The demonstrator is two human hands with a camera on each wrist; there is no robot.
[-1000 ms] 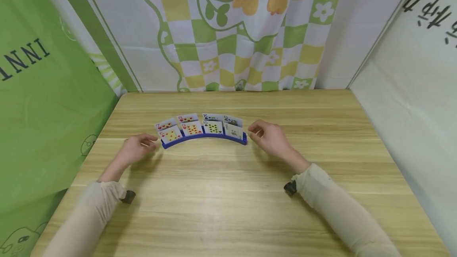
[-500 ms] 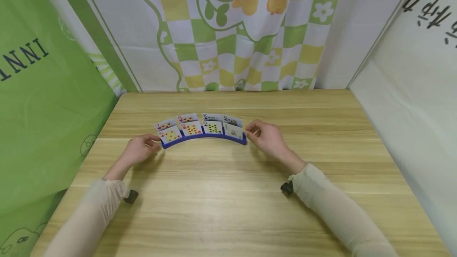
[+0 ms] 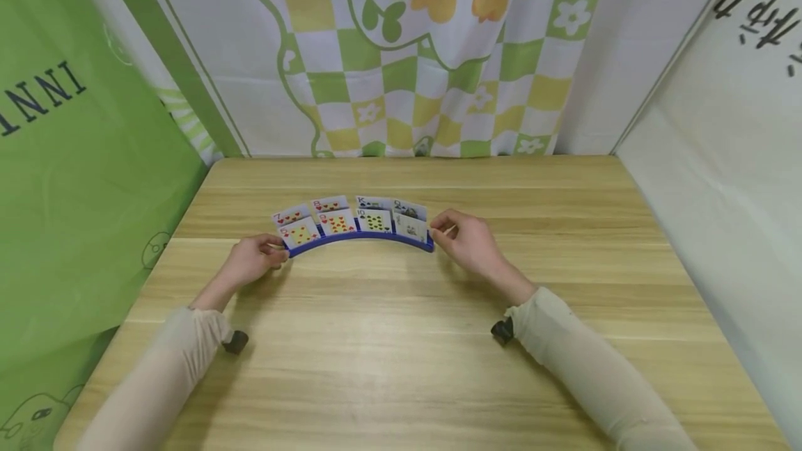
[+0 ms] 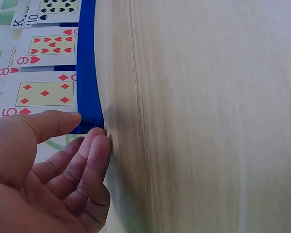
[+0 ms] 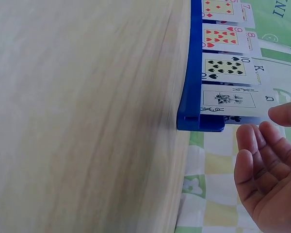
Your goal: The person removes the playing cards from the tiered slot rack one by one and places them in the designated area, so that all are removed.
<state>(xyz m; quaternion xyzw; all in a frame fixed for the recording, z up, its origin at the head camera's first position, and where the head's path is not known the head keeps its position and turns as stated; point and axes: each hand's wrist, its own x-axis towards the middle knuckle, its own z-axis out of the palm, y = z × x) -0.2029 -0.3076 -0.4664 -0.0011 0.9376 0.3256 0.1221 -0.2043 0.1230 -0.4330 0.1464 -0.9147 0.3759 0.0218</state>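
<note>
A curved blue card holder [image 3: 360, 235] stands on the table with playing cards upright in two rows. The front row has a five of diamonds [image 4: 44, 93], a nine of hearts [image 4: 51, 45], a ten of spades [image 5: 226, 68] and a joker [image 5: 230, 99]. Behind them show a seven [image 3: 291, 216], an eight [image 3: 328, 204], a king [image 3: 374, 202] and a queen [image 3: 410, 209]. My left hand [image 3: 252, 259] pinches the holder's left end, thumb on top and fingertips at the end. Beside the joker's outer edge, my right hand [image 3: 468, 241] has its fingers loosely bent, holding nothing.
The wooden table [image 3: 376, 353] stretches out in front of the holder. A checked curtain [image 3: 413, 103] hangs behind its far edge. Green cloth [image 3: 94, 179] hangs on the left and a white one [image 3: 720, 159] on the right. Each sleeve cuff carries a small black device [image 3: 235, 342].
My left hand has moved right and come onto the holder's left end. My right hand has shifted slightly left, closer to the joker. The holder and its cards stand as before.
</note>
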